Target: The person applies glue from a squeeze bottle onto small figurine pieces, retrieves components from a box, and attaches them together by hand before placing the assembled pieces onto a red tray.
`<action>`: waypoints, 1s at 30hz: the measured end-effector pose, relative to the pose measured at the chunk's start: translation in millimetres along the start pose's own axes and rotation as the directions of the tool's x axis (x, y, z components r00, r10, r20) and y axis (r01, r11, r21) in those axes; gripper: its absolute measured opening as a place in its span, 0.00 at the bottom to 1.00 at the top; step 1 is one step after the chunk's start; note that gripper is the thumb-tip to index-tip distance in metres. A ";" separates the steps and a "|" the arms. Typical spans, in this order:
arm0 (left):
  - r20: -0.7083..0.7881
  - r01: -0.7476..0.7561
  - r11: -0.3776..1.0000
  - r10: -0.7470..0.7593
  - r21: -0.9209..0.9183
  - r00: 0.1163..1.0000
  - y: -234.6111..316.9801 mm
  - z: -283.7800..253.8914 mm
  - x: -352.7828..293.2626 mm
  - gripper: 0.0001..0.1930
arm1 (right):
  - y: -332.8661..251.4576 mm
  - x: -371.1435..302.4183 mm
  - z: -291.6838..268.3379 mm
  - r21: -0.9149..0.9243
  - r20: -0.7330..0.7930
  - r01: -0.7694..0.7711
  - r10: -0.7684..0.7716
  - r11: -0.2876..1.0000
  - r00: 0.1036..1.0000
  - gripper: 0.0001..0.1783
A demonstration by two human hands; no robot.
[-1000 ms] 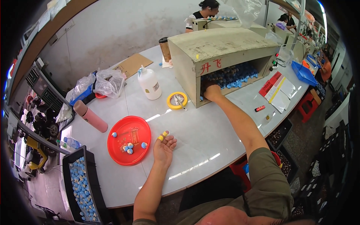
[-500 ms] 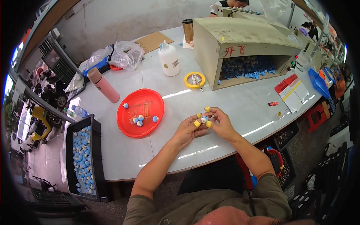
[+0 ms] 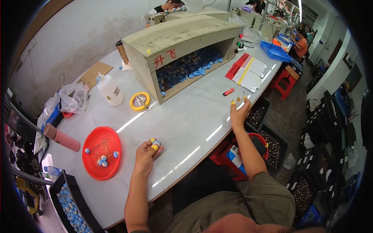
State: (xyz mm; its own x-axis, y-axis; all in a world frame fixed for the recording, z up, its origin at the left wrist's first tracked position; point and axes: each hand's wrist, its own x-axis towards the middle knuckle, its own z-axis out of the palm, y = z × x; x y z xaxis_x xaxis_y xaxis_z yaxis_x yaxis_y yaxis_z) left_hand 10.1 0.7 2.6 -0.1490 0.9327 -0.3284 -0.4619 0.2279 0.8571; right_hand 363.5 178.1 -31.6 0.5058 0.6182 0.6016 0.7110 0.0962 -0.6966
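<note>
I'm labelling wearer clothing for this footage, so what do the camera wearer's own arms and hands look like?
The left hand and right hand are ungloved, each with yellow wraps around the ends of some digits. The forearms are uncovered, below a short, dull olive sleeve.

A workshop, shown by a long worktable [image 3: 186, 126], a crate [image 3: 80, 195] of blue parts [image 3: 73, 211] and co-workers [image 3: 300, 46] beyond.
</note>
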 end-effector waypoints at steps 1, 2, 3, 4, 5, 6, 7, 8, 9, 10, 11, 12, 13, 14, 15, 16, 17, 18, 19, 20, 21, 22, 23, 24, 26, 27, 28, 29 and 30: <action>-0.017 0.030 1.000 -0.030 0.003 0.999 -0.4 -0.8 -0.4 0.13 | 7.4 14.8 -3.3 -0.097 0.013 -0.059 0.061 0.993 0.998 0.34; -0.010 0.035 0.999 -0.035 0.005 0.999 -0.7 -1.3 -1.6 0.13 | 14.0 25.5 -4.8 -0.148 0.036 -0.064 0.070 0.987 0.997 0.33; -0.004 0.046 0.999 -0.046 0.010 0.999 0.3 -0.2 -0.7 0.14 | 18.5 36.1 -5.1 -0.196 0.053 -0.069 0.081 0.978 0.995 0.31; 0.004 0.058 0.998 -0.058 0.017 0.998 1.2 1.0 0.0 0.14 | 23.7 42.8 -3.3 -0.203 0.040 -0.076 0.086 0.976 0.995 0.31; 0.019 0.063 0.998 -0.063 0.023 0.998 1.4 1.1 -0.2 0.14 | 30.8 47.4 -0.5 -0.253 0.158 -0.058 0.100 0.966 0.982 0.28; 0.013 0.066 0.995 -0.067 0.076 0.998 1.7 -0.6 -1.5 0.14 | 40.3 49.9 5.1 -0.297 0.274 -0.036 0.121 0.954 0.954 0.26; 0.014 0.073 0.989 -0.076 0.131 0.997 1.9 -0.5 -0.9 0.15 | 39.9 46.7 10.0 -0.268 0.235 -0.031 0.096 0.963 0.967 0.21; 0.036 0.081 0.986 -0.087 0.142 0.996 2.8 1.3 0.1 0.15 | 40.8 42.1 12.7 -0.226 0.212 0.012 0.037 0.974 0.977 0.21; 0.018 0.080 0.981 -0.084 0.174 0.996 4.8 -0.7 -2.9 0.14 | 34.4 33.0 19.5 -0.106 0.168 0.072 -0.053 0.992 0.984 0.20; 0.009 0.080 0.975 -0.084 0.206 0.996 4.6 1.8 -3.4 0.13 | 35.1 29.3 22.1 0.115 0.132 0.150 -0.165 0.982 0.977 0.19; -0.010 0.086 0.973 -0.086 0.213 0.996 4.8 -5.1 -5.8 0.13 | -8.4 12.3 14.8 0.283 0.250 -0.012 -0.062 0.959 0.966 0.19; 0.041 0.080 0.973 -0.091 0.215 0.995 1.9 5.0 -0.3 0.13 | 4.0 7.6 17.7 0.333 0.251 0.033 -0.123 0.942 0.960 0.17; 0.063 0.074 0.974 -0.089 0.213 0.994 0.0 5.7 1.6 0.12 | -12.7 -5.6 17.7 0.495 0.360 -0.048 -0.154 0.867 0.920 0.16; 0.065 0.079 0.973 -0.095 0.217 0.993 0.2 3.2 0.3 0.12 | -45.9 -19.2 4.7 0.446 0.446 0.002 -0.224 0.895 0.867 0.17; 0.068 0.080 0.974 -0.096 0.214 0.993 0.1 9.6 0.9 0.12 | -53.4 -30.9 5.0 0.515 0.502 -0.008 -0.294 0.857 0.813 0.18; 0.055 0.080 0.975 -0.093 0.207 0.994 0.1 9.4 0.4 0.12 | -78.6 -42.3 -5.2 0.491 0.649 -0.098 -0.289 0.866 0.704 0.17; 0.069 0.076 0.975 -0.092 0.206 0.993 1.1 8.2 -0.2 0.12 | -93.3 -56.2 -2.6 0.549 0.680 -0.122 -0.357 0.827 0.640 0.18; 0.048 0.087 0.979 -0.097 0.184 0.994 2.1 4.4 -0.8 0.12 | -106.3 -68.5 1.4 0.602 0.702 -0.152 -0.430 0.784 0.568 0.19; 0.014 0.097 0.983 -0.100 0.158 0.995 3.8 0.3 -3.3 0.12 | -123.3 -80.5 2.9 0.594 0.745 -0.179 -0.452 0.784 0.491 0.19; -0.002 0.099 0.983 -0.099 0.152 0.995 6.0 -0.2 -5.5 0.12 | -135.1 -88.8 2.4 0.582 0.782 -0.205 -0.473 0.787 0.407 0.20; -0.021 0.096 0.985 -0.094 0.141 0.995 6.3 -2.7 -6.2 0.12 | -140.0 -96.2 3.2 0.587 0.784 -0.208 -0.485 0.783 0.388 0.20; -0.015 0.094 0.982 -0.093 0.161 0.996 6.6 -4.9 -5.4 0.13 | -146.3 -105.2 5.9 0.605 0.777 -0.213 -0.511 0.767 0.367 0.21; -0.030 0.094 0.979 -0.090 0.178 0.995 7.1 -11.6 -8.5 0.14 | -161.3 -116.7 6.0 0.626 0.770 -0.232 -0.545 0.744 0.331 0.22; 0.016 0.100 0.979 -0.105 0.178 0.994 6.0 -15.5 -5.6 0.14 | -165.5 -117.0 1.8 0.617 0.782 -0.255 -0.544 0.744 0.306 0.19; 0.076 0.107 0.977 -0.123 0.182 0.990 1.9 -10.3 1.6 0.14 | -155.7 -114.2 -0.2 0.758 0.640 -0.199 -0.648 0.621 0.414 0.16; 0.093 0.102 0.976 -0.122 0.193 0.988 1.5 -5.0 4.5 0.14 | -151.1 -116.0 -1.3 0.783 0.608 -0.206 -0.648 0.587 0.459 0.15; 0.108 0.107 0.981 -0.125 0.161 0.986 -1.2 -2.9 7.4 0.14 | -146.3 -117.3 -1.2 0.803 0.577 -0.211 -0.640 0.557 0.508 0.15; 0.128 0.111 0.986 -0.127 0.128 0.984 -3.4 -3.8 8.6 0.13 | -142.1 -119.8 -1.3 0.802 0.584 -0.248 -0.627 0.543 0.516 0.14; 0.079 0.104 0.988 -0.113 0.113 0.990 -2.2 -5.8 7.8 0.13 | -140.2 -122.6 -1.2 0.799 0.591 -0.278 -0.610 0.533 0.528 0.14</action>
State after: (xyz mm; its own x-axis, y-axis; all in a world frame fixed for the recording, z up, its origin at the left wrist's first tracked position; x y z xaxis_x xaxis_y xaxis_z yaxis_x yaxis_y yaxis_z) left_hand 4.8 5.8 -4.1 -0.0264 0.9199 -0.3912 -0.3729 0.3540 0.8577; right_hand 202.4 87.8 -7.3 -0.4549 0.7290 0.5116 -0.1521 0.5024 -0.8511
